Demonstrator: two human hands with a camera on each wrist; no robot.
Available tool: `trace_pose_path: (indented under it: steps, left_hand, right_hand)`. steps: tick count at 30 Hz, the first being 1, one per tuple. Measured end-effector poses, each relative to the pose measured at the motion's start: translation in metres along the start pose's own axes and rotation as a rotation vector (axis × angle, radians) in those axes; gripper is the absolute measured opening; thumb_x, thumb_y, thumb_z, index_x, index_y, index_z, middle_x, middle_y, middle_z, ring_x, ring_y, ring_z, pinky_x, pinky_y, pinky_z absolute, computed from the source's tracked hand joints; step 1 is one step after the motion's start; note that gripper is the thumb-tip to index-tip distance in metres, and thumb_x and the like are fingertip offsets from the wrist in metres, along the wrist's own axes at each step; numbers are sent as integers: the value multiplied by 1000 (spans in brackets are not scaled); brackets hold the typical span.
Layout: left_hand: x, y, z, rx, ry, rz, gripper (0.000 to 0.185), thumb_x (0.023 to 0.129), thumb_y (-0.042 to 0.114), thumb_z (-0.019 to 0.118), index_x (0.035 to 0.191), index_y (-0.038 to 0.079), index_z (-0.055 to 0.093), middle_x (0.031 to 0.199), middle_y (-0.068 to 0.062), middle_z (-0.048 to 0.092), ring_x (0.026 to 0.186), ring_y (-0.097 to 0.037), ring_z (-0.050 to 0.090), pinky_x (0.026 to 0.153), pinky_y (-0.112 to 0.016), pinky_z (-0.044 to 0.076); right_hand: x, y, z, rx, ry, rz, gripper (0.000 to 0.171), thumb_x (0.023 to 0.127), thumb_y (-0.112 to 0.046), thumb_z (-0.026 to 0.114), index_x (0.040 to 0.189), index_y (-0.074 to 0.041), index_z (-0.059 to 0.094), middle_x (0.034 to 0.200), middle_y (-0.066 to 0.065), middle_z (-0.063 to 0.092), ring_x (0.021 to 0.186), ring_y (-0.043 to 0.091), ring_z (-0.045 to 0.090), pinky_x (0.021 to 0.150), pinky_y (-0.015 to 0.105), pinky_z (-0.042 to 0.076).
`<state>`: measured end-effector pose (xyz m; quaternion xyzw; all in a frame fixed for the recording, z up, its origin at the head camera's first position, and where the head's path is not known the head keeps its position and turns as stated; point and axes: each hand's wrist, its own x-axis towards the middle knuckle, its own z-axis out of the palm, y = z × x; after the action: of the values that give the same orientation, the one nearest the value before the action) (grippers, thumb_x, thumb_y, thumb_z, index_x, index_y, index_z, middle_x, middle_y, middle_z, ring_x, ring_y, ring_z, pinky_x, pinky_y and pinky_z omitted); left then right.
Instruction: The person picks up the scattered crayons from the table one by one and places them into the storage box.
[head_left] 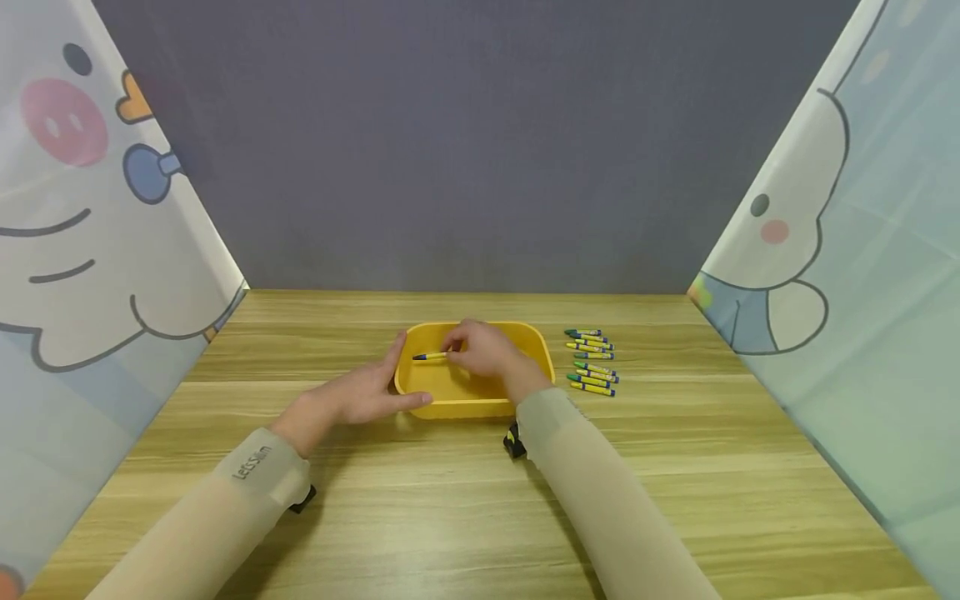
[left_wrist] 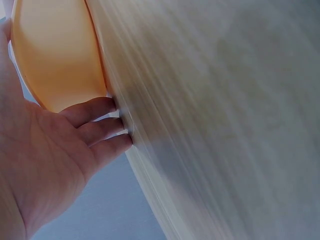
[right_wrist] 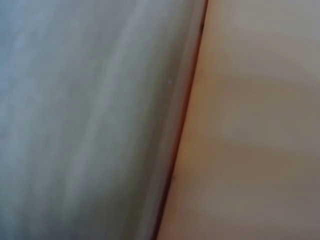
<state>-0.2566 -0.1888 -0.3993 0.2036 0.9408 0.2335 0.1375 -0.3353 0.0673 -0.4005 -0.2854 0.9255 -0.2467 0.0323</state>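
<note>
In the head view, a yellow plastic tray (head_left: 476, 408) with raised walls stands on the wooden table. My left hand (head_left: 367, 393) rests against its left end, fingers fairly straight along the wall and thumb reaching to the front rim. The left wrist view shows that left hand (left_wrist: 50, 155) with fingertips down at the tabletop beside the tray (left_wrist: 60, 55). Inside the tray, my right hand (head_left: 487, 350) pinches a crayon (head_left: 431, 357) with a yellow wrapper and dark blue end, which points left. Only the tray's wall (right_wrist: 250, 125) and the table show in the right wrist view, no fingers.
Several crayons (head_left: 594, 372), yellow-wrapped and blue-wrapped with some green tips, lie in a loose column on the table right of the tray. A dark grey panel (head_left: 465, 150) stands behind the table (head_left: 420, 517). Cartoon-printed sheets (head_left: 885, 275) flank it.
</note>
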Motion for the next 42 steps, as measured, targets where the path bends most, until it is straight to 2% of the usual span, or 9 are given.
trace_pose_path:
  steps: [4, 8, 9, 12, 15, 16, 23, 42]
  left_hand:
    - [-1, 0, 0, -7, 3, 9, 129, 99, 83, 56, 174, 11, -19, 172, -31, 39, 147, -43, 57, 123, -61, 44]
    - [-3, 2, -1, -7, 0, 18, 130, 98, 86, 54, 174, 11, -20, 170, -35, 40, 146, -48, 57, 122, -64, 44]
    - [0, -3, 1, 5, 3, 34, 130, 98, 87, 52, 174, 12, -22, 168, -36, 42, 143, -48, 59, 120, -62, 47]
    - [-2, -1, 0, 8, 0, 36, 131, 97, 88, 52, 173, 13, -24, 166, -39, 43, 141, -51, 60, 118, -64, 47]
    - [0, -1, 0, -1, -1, 18, 131, 96, 88, 54, 174, 15, -23, 167, -36, 43, 143, -49, 60, 120, -62, 47]
    - [-3, 4, -1, -14, -6, -1, 132, 96, 88, 55, 174, 14, -22, 168, -35, 42, 145, -48, 57, 122, -64, 44]
    - [-1, 3, -1, -3, -9, 8, 129, 99, 82, 56, 174, 9, -21, 167, -35, 45, 142, -44, 61, 120, -62, 46]
    - [-4, 3, -2, -14, -13, -3, 129, 99, 82, 57, 174, 12, -21, 165, -33, 47, 138, -39, 64, 120, -60, 47]
  right_hand:
    - [1, -1, 2, -122, -18, -32, 15, 106, -22, 73, 116, -18, 83, 114, 0, 76, 101, 18, 67, 100, 38, 58]
    - [-1, -1, 3, -231, -62, -74, 18, 108, -19, 69, 120, -18, 83, 123, 0, 79, 108, 19, 71, 105, 40, 58]
    - [-1, -1, 3, -250, -73, -80, 19, 108, -19, 68, 120, -18, 82, 124, 0, 79, 109, 20, 72, 105, 40, 58]
    - [-2, -2, 2, -279, -93, -86, 19, 110, -19, 67, 123, -17, 81, 129, 2, 78, 113, 21, 72, 107, 41, 58]
    - [-2, -2, 2, -305, -92, -81, 19, 111, -21, 67, 124, -18, 80, 130, 2, 77, 114, 21, 72, 108, 40, 57]
    - [-2, -2, 2, -313, -91, -79, 19, 111, -21, 67, 124, -18, 80, 129, 2, 77, 114, 21, 71, 108, 40, 57]
    - [-3, -4, 2, -321, -89, -48, 20, 112, -23, 68, 127, -18, 79, 129, 1, 76, 114, 21, 71, 108, 40, 57]
    - [-4, -6, 3, -329, -86, -39, 21, 112, -25, 68, 129, -20, 79, 129, 0, 75, 115, 19, 71, 110, 39, 56]
